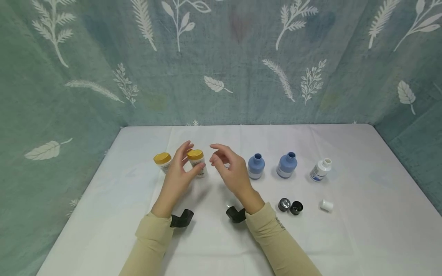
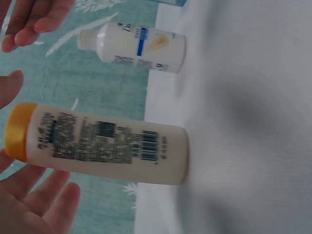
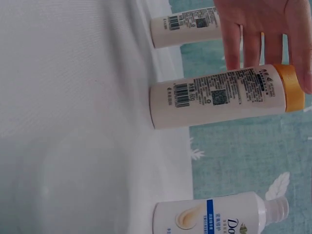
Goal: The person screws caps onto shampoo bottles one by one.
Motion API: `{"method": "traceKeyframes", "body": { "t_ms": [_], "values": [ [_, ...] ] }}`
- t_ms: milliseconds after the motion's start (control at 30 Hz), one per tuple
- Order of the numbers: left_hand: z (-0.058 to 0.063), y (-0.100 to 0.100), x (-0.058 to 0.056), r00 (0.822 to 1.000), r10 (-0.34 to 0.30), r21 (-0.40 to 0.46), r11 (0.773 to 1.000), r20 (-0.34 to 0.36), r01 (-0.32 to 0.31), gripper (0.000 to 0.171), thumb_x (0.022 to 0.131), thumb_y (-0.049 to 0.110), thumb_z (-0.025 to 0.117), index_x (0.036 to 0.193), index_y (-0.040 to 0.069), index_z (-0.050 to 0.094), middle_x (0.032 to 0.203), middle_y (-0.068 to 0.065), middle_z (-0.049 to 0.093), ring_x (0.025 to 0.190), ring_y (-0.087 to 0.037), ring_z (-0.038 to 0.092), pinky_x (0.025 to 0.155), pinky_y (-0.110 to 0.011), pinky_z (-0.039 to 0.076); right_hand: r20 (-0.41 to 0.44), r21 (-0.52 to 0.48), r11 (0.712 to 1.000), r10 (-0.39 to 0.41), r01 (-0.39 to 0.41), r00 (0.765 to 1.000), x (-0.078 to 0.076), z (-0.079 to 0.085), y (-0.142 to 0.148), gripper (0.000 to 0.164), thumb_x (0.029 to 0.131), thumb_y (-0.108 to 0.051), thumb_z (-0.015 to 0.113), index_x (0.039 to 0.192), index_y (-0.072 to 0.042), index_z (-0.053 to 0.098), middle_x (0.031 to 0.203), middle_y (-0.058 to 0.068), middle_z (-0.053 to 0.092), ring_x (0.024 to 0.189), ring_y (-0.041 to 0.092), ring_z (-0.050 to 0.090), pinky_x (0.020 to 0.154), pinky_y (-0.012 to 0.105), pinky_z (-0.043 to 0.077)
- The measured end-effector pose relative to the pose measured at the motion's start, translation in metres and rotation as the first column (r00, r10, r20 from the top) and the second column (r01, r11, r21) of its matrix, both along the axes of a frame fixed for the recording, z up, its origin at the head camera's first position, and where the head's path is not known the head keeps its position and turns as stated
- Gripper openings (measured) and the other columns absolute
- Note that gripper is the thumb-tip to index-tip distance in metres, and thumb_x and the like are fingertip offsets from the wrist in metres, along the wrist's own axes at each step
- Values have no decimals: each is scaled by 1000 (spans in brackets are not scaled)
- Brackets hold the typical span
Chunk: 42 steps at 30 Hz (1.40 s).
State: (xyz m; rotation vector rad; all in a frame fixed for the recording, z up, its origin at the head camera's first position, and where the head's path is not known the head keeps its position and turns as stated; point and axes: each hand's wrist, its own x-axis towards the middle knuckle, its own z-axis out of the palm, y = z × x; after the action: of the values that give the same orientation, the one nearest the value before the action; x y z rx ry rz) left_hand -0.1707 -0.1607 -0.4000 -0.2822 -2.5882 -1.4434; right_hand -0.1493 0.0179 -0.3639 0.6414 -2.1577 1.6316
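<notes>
My left hand [image 1: 176, 172] stands spread beside a white bottle with a yellow cap [image 1: 195, 155]. Its fingers [image 3: 251, 46] pass behind the bottle and the thumb lies near the cap, without a visible squeeze. That bottle [image 2: 107, 144] stands upright on the table, printed with small text and a barcode. Just to the left is a second yellow-capped bottle [image 1: 162, 158]. My right hand [image 1: 233, 172] hovers to the right, fingers loosely bent, nothing between them. A white capless bottle [image 2: 139, 46] with a blue label stripe is near it, hidden behind this hand in the head view.
Two blue capless bottles [image 1: 256, 166] [image 1: 287, 165] and a white capless bottle [image 1: 321, 170] stand to the right. In front of them lie two dark caps [image 1: 284, 204] [image 1: 296, 207] and a white cap [image 1: 326, 206]. A leaf-patterned cloth [image 1: 221, 69] hangs behind the white-covered table [image 1: 207, 253].
</notes>
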Motion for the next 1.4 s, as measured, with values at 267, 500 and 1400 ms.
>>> {"method": "traceKeyframes", "body": {
  "t_ms": [267, 500, 1400],
  "values": [
    [22, 4, 8, 996, -16, -85, 996, -88, 8, 76, 81, 40, 68, 143, 23, 29, 141, 0, 38, 131, -17, 34, 106, -41, 32, -26, -53, 998, -21, 19, 999, -1, 9, 10, 30, 90, 2, 52, 120, 4, 51, 84, 17, 64, 72, 26, 62, 70, 32, 52],
    [41, 9, 18, 965, 62, -104, 990, -256, -91, 60, 82, 29, 69, 136, 22, 42, 134, 2, 47, 125, -16, 43, 101, -40, 37, -12, -69, 996, -51, 50, 999, -3, 19, 28, 33, 91, -1, 52, 124, 1, 48, 88, 17, 62, 73, 25, 61, 74, 31, 51],
    [68, 45, 33, 964, -177, 28, 982, -199, 186, 22, 91, 25, 58, 113, 23, 61, 102, 9, 66, 93, -3, 60, 82, -28, 49, -46, 244, 969, -20, 31, 999, -14, 6, 104, 36, 92, -17, 56, 127, -13, 52, 101, 1, 60, 87, 11, 61, 75, 28, 51]
  ]
}}
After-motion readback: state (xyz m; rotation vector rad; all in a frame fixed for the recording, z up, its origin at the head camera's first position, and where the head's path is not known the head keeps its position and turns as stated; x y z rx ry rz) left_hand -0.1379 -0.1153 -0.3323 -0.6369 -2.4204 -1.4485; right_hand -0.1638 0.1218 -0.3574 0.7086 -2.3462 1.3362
